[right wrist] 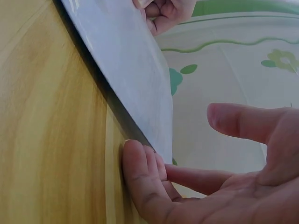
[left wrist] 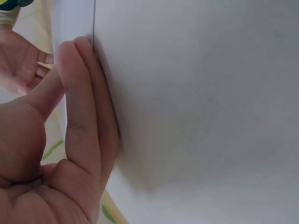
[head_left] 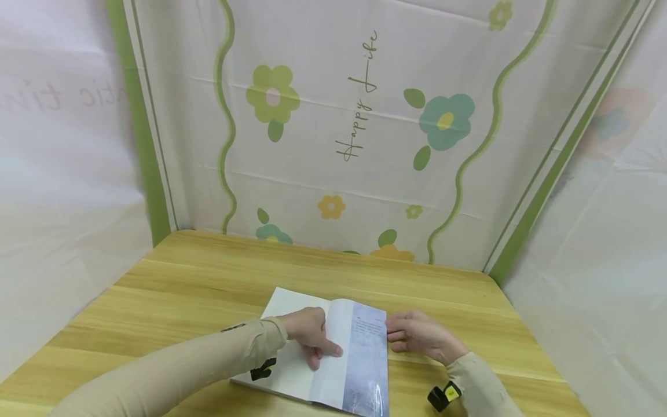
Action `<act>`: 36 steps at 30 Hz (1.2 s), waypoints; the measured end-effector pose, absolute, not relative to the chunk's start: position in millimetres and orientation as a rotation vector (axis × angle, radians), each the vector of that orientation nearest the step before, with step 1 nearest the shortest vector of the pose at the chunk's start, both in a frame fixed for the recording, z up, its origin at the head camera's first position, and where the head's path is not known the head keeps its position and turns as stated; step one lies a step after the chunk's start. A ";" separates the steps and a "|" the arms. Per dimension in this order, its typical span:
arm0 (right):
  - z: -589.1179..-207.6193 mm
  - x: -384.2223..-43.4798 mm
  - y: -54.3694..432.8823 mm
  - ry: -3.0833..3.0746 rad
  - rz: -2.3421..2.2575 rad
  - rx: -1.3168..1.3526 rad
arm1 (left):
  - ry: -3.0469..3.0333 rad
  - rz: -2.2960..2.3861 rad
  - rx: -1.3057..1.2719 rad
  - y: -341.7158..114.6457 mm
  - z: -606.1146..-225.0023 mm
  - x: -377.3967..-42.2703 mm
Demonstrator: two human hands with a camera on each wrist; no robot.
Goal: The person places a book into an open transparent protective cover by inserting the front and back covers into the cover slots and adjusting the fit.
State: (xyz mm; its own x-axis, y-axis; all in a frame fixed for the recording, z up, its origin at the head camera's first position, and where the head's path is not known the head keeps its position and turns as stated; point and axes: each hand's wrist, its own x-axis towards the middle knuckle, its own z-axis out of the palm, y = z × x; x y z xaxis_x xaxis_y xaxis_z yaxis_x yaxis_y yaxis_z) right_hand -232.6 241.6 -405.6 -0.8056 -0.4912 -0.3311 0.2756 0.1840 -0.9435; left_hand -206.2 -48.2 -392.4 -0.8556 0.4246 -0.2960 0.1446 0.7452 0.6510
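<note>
An open book lies on the table, its left page point(head_left: 286, 379) blank white and its right side a bluish printed page point(head_left: 367, 359) with small text near the top. My left hand point(head_left: 310, 331) rests on the book near the gutter. Seen from the left wrist, its fingers point(left wrist: 81, 112) lie fairly straight against the white page point(left wrist: 196, 102). At the outer edge of the bluish page is my right hand point(head_left: 419, 336). In the right wrist view its fingertips point(right wrist: 135, 156) meet that edge, while the thumb point(right wrist: 238, 119) stands apart from the page.
The wood-grain table point(head_left: 198, 278) extends around the book. A white cloth with flowers point(head_left: 323, 116) hangs behind it, and pale cloth sides point(head_left: 57, 174) stand left and right. Dark wrist devices point(head_left: 443, 397) sit on both sleeves.
</note>
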 end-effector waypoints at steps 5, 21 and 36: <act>-410.3 -235.0 244.9 1.878 -1.676 -0.224 | 2.481 0.925 0.444 -49.2 -392.6 -206.6; -410.2 -234.3 244.9 1.882 -1.658 -0.278 | 2.361 1.030 0.370 -50.2 -390.5 -207.1; -410.7 -234.4 245.1 1.886 -1.638 -0.311 | 2.313 1.090 0.376 -51.7 -391.5 -207.3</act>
State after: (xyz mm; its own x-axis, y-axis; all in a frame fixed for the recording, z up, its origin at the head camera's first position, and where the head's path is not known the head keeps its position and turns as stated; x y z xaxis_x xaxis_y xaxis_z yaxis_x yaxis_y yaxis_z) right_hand -234.4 245.1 -410.7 -0.7839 -0.5478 -0.2921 0.2124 0.2055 -0.9553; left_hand -207.3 -51.7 -391.5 -0.8098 0.4637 -0.3595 0.0178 0.6319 0.7748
